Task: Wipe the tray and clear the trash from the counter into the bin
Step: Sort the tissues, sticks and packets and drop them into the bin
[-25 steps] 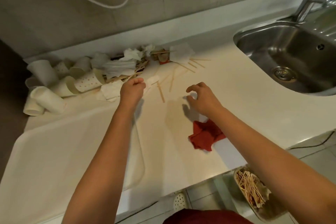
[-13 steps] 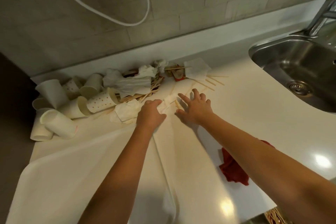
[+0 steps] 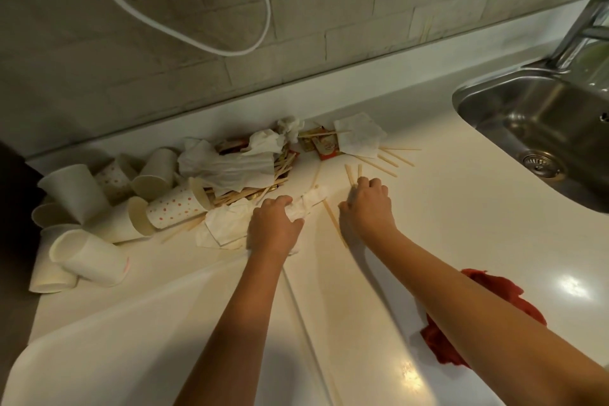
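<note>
A heap of trash lies on the white counter [image 3: 461, 241]: crumpled napkins [image 3: 230, 161], several paper cups [image 3: 75, 191], wooden stir sticks [image 3: 389, 158] and red sachets [image 3: 326, 147]. My left hand [image 3: 273, 227] grips a crumpled white napkin [image 3: 306, 204] at the heap's near edge. My right hand [image 3: 367, 206] has its fingers curled down over loose stir sticks [image 3: 351, 175] on the counter. A white tray [image 3: 131, 349] sits at the front left, under my left forearm. A red cloth [image 3: 445, 339] lies on the counter beneath my right forearm.
A steel sink [image 3: 543, 128] with a tap [image 3: 583, 30] is at the right. A tiled wall with a hanging white cable [image 3: 263, 20] runs behind the counter. A dark surface borders the counter on the left. The bin is out of view.
The view has closed in on the heap. My left hand has closed on the napkin. My right hand's fingers went from spread flat to curled over the stir sticks.
</note>
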Motion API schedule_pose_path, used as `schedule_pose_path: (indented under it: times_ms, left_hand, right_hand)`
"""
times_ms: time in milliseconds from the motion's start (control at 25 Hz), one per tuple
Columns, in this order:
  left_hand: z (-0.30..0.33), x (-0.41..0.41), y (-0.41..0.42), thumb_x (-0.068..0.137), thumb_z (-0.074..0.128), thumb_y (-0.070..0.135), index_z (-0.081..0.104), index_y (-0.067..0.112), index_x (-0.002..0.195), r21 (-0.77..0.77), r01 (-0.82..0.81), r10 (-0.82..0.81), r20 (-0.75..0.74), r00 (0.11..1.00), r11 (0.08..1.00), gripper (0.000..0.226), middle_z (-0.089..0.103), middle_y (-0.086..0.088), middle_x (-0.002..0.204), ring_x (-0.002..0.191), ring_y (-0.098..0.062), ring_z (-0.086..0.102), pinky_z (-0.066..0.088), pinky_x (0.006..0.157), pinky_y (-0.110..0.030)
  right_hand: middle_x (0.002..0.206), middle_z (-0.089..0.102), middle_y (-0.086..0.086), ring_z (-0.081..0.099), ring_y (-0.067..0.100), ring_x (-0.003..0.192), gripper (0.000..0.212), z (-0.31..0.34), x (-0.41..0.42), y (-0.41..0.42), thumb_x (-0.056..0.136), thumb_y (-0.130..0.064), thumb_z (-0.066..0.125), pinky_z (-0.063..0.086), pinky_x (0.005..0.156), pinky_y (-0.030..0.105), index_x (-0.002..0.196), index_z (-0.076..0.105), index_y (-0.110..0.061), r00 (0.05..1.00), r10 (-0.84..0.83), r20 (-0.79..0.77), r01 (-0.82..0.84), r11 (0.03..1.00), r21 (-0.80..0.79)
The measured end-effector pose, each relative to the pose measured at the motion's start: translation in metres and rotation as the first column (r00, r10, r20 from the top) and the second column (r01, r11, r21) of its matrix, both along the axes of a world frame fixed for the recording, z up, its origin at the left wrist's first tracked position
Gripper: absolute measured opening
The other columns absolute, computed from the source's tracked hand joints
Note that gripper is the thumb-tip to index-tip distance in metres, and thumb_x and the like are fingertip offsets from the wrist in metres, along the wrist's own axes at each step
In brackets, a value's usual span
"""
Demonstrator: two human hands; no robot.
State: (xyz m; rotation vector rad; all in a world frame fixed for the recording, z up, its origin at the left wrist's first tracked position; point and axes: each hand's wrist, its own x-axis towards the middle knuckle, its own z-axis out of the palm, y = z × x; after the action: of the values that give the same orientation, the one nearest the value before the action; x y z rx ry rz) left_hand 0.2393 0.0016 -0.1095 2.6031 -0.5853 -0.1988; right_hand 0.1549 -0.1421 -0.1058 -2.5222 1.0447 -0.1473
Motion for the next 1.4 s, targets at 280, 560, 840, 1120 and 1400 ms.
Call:
schedule_pose_path:
  times_ms: [280,560,840,1120,1400]
  left_hand:
    - [-0.003,0.004,-0.001,0.082,0.066,0.029,0.058,0.022,0.122,-0.016,-0.018,0.018,-0.014,1.0,1.0,0.041,0.058,-0.007,0.116,0.104,-0.025,0.055,0.05,0.086,-0.038]
    - [-0.005,-0.001,-0.007,0.089,0.058,0.027,0.062,0.018,0.113,-0.005,0.012,-0.011,0.033,0.999,1.0,0.026,0.061,-0.007,0.104,0.094,-0.024,0.057,0.045,0.074,-0.033]
    - [-0.004,-0.002,-0.006,0.09,0.058,0.027,0.063,0.019,0.113,-0.005,0.008,-0.008,0.025,1.0,1.0,0.025,0.063,-0.006,0.103,0.091,-0.024,0.059,0.048,0.073,-0.034]
    - [0.027,-0.013,-0.007,0.094,0.05,0.019,0.064,0.017,0.107,-0.178,-0.035,0.034,-0.009,0.999,0.983,0.02,0.064,-0.003,0.1,0.083,-0.02,0.055,0.042,0.065,-0.028]
    - [0.069,-0.067,-0.028,0.096,0.046,0.024,0.063,0.013,0.103,-0.496,-0.09,-0.111,-0.363,0.925,0.864,0.021,0.06,-0.005,0.087,0.072,-0.017,0.053,0.038,0.055,-0.023]
  right_hand:
    - [0.106,0.055,0.016,0.052,0.03,0.102,0.022,0.004,0.008,-0.016,0.094,-0.002,0.036,0.043,0.082,0.034,0.108,0.052,0.001,0.987,-0.088,-0.138,0.091,0.996,0.018]
    - [0.11,0.052,0.013,0.052,0.025,0.101,0.025,-0.004,0.011,-0.012,0.097,-0.012,0.033,0.043,0.082,0.03,0.115,0.046,0.0,0.964,-0.022,-0.265,-0.013,0.991,-0.131]
    - [0.118,0.047,0.015,0.046,0.028,0.11,0.028,-0.003,0.009,-0.016,0.097,-0.012,0.033,0.04,0.09,0.035,0.121,0.042,-0.001,0.97,-0.031,-0.242,0.023,0.999,-0.034]
    - [0.097,0.053,0.017,0.051,0.029,0.081,0.015,0.027,-0.012,-0.021,0.094,-0.001,0.03,0.04,0.066,0.038,0.106,0.038,-0.004,0.995,-0.078,-0.059,0.09,0.964,0.249]
    - [0.082,0.047,0.007,0.04,0.015,0.06,0.02,0.052,-0.071,-0.032,0.093,-0.001,0.027,0.033,0.051,0.026,0.097,0.045,-0.008,0.968,-0.118,0.222,0.022,0.92,0.392]
